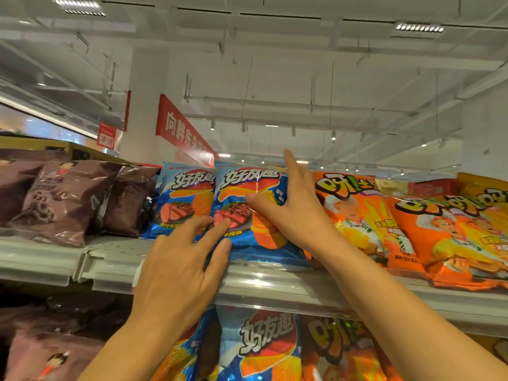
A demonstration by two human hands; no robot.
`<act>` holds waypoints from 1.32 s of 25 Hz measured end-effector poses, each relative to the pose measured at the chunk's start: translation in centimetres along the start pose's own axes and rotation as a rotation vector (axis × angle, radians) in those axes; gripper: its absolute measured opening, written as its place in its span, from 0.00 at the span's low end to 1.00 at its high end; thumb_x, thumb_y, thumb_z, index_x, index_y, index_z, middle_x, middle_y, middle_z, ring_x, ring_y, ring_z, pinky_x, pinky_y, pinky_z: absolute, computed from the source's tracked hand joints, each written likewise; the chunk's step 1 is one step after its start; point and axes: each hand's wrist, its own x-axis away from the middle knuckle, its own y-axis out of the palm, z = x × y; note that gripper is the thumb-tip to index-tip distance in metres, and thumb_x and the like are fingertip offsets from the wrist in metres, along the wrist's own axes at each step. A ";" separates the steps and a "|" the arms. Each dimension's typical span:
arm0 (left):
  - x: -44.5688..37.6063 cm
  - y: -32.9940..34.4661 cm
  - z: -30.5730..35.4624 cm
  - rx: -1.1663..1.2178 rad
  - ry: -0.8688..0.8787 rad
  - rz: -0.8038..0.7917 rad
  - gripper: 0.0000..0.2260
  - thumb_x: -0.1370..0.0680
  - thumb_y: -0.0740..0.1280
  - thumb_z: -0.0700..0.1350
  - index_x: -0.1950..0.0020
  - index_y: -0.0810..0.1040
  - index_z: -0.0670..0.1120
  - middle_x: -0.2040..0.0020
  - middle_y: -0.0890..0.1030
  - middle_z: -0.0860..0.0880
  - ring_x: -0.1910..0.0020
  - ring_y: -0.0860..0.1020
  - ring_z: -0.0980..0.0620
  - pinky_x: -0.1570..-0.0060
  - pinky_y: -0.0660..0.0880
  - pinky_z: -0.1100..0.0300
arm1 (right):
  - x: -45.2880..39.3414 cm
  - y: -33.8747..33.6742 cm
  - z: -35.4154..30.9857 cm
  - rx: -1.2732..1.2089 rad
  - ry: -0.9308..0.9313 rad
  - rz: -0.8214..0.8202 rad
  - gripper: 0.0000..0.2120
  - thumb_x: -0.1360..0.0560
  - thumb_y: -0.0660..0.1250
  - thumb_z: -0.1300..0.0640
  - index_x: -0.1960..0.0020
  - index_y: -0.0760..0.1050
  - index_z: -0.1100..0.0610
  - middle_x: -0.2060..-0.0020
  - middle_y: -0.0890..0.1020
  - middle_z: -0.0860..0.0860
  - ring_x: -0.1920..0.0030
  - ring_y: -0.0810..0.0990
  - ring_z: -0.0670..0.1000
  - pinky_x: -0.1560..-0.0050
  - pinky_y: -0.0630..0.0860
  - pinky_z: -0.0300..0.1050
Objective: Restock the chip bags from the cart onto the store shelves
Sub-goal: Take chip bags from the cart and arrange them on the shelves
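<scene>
I judge the step in hand to be seating a blue bag (255, 210) on the top shelf (275, 287), just right of its twin (184, 202) and left of the orange bags (365, 215). My right hand (291, 213) lies flat along the bag's 3 o'clock edge, fingers straight, thumb across the front; it holds nothing. My left hand (178, 268) is at 7 o'clock of the bag, fingers straight, tips pressing its lower front, also holding nothing. To do this well I would push gently and evenly from both sides, so the chips don't crush, and square the bag's face with its neighbour, clear of the shelf lip.

Writing: both blue bags read 好友趣, with a steak picture and what looks like 牛排味 low down. The orange bags show 呀!土豆. At 11 o'clock hangs a red banner (178, 130) starting 向胖东来; the rest I cannot read. Purple bags (68, 199) at 9 o'clock are too blurred.
</scene>
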 end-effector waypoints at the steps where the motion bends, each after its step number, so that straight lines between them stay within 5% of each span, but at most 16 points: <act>1: 0.0 0.0 0.0 0.005 0.007 0.009 0.24 0.18 0.52 0.58 0.34 0.81 0.51 0.39 0.81 0.50 0.48 0.80 0.46 0.55 0.72 0.52 | 0.0 -0.1 -0.2 0.080 -0.046 -0.058 0.48 0.28 0.72 0.35 0.18 0.48 0.41 0.19 0.49 0.48 0.20 0.56 0.56 0.24 0.64 0.53; 4: 0.0 0.0 -0.2 0.015 0.006 0.013 0.23 0.18 0.53 0.58 0.36 0.82 0.50 0.39 0.81 0.49 0.49 0.80 0.45 0.54 0.74 0.49 | -0.5 -0.3 -0.3 0.329 -0.024 -0.268 0.44 0.29 0.66 0.28 0.19 0.52 0.38 0.18 0.48 0.47 0.19 0.54 0.60 0.23 0.61 0.62; 8: -0.1 0.1 -0.1 0.037 0.009 0.003 0.23 0.18 0.52 0.58 0.36 0.82 0.51 0.39 0.81 0.49 0.47 0.80 0.46 0.53 0.74 0.48 | -0.6 -0.8 -0.6 0.395 0.073 -0.343 0.49 0.32 0.64 0.24 0.19 0.45 0.37 0.17 0.45 0.46 0.20 0.55 0.61 0.23 0.62 0.62; 14: 0.3 -0.1 0.9 0.037 -0.068 -0.060 0.28 0.20 0.52 0.63 0.25 0.72 0.52 0.23 0.66 0.46 0.27 0.67 0.44 0.33 0.66 0.44 | 4.0 -3.2 -1.2 0.357 -0.124 -0.128 0.45 0.29 0.66 0.28 0.19 0.52 0.41 0.18 0.52 0.48 0.20 0.56 0.54 0.24 0.60 0.52; 17: 1.5 -0.1 4.3 0.157 -0.031 0.045 0.30 0.21 0.55 0.62 0.24 0.70 0.47 0.22 0.64 0.42 0.22 0.60 0.41 0.27 0.61 0.39 | 7.3 -7.2 -0.6 0.342 -0.229 -0.029 0.40 0.26 0.67 0.34 0.20 0.59 0.45 0.22 0.60 0.49 0.22 0.61 0.49 0.26 0.60 0.42; 22: 6.1 3.7 17.5 0.428 0.246 0.080 0.23 0.19 0.62 0.53 0.28 0.74 0.43 0.27 0.71 0.41 0.24 0.65 0.41 0.27 0.64 0.42 | 15.2 -16.7 3.9 0.382 -0.218 0.065 0.32 0.24 0.70 0.44 0.24 0.67 0.54 0.31 0.72 0.51 0.28 0.69 0.49 0.27 0.64 0.42; 33: 21.9 15.0 57.8 0.859 0.441 -0.558 0.23 0.22 0.62 0.49 0.29 0.74 0.41 0.32 0.76 0.41 0.32 0.73 0.40 0.28 0.65 0.51 | 46.0 -44.3 24.3 0.494 0.511 0.168 0.30 0.24 0.74 0.54 0.26 0.69 0.59 0.34 0.76 0.57 0.32 0.73 0.57 0.30 0.68 0.51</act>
